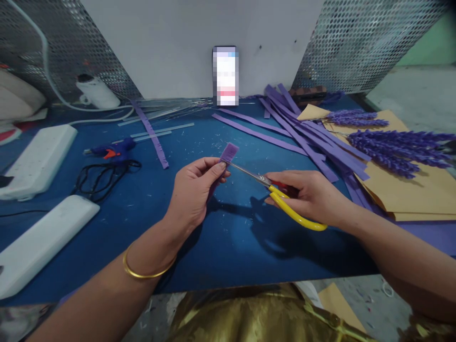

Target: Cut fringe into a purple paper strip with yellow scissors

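Between the thumb and fingers of my left hand (197, 190) is a purple paper strip (229, 153), its upper end standing out above the thumb. My right hand (309, 197) is closed round scissors (297, 216) with yellow and red handles. Their blades point left and reach the strip just beside my left thumb; whether the blades are apart or together I cannot tell. The rest of the held strip is mostly hidden behind my left hand. Both hands are above the blue tabletop (228, 251).
Purple strips (302, 133) lie loosely at the back right, near purple flower sprigs (395, 145) on tan paper (416, 190). A fringed strip (151, 135), a blue glue gun (116, 149) with its black cord and white power strips (50, 242) lie left. A phone (225, 76) stands upright behind.
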Available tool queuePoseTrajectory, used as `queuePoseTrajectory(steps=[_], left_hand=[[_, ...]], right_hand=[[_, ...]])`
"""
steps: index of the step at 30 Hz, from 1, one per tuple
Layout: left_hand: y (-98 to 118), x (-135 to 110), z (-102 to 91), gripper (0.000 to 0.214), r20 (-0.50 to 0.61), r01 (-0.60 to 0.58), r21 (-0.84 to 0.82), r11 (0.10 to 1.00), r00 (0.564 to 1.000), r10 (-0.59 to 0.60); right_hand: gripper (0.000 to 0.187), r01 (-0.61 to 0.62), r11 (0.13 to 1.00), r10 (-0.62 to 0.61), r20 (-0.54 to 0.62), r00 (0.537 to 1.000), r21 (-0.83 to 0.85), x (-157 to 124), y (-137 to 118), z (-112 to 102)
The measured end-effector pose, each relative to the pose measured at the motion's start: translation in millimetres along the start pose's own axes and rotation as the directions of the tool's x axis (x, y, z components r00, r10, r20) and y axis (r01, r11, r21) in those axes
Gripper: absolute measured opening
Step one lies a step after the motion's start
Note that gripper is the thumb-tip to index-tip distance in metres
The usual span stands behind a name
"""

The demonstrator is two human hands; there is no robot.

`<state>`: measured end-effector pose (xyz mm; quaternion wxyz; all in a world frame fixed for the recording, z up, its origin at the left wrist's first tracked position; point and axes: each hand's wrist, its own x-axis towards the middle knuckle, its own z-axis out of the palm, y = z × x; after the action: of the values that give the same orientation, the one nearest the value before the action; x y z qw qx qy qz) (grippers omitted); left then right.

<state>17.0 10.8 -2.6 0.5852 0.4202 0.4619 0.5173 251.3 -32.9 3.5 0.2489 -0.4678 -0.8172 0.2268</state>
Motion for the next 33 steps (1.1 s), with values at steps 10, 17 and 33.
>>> queuePoseTrajectory(steps=[10,17,33], left_hand=[[0.9,0.4,0.2,0.014,0.006,0.021,-0.007,1.0,1.0,-0.021],[2.3,-0.2,0.6,0.014,0.002,0.029,0.006,1.0,1.0,-0.029],[1.9,0.6,-0.7,0.007,0.03,0.002,-0.016,1.0,1.0,-0.002]], right_hand=[[0.034,-0.016,1.0,0.016,0.009,1.0,0.019,1.4,0.9,1.5],[0.033,0.012,0.999,-0.012,-0.004,1.0,-0.032,0.6,0.3,-1.1],[0.032,0.009,1.0,-0.009,0.005,1.0,-0.017,0.5,-0.6,-2.0]])
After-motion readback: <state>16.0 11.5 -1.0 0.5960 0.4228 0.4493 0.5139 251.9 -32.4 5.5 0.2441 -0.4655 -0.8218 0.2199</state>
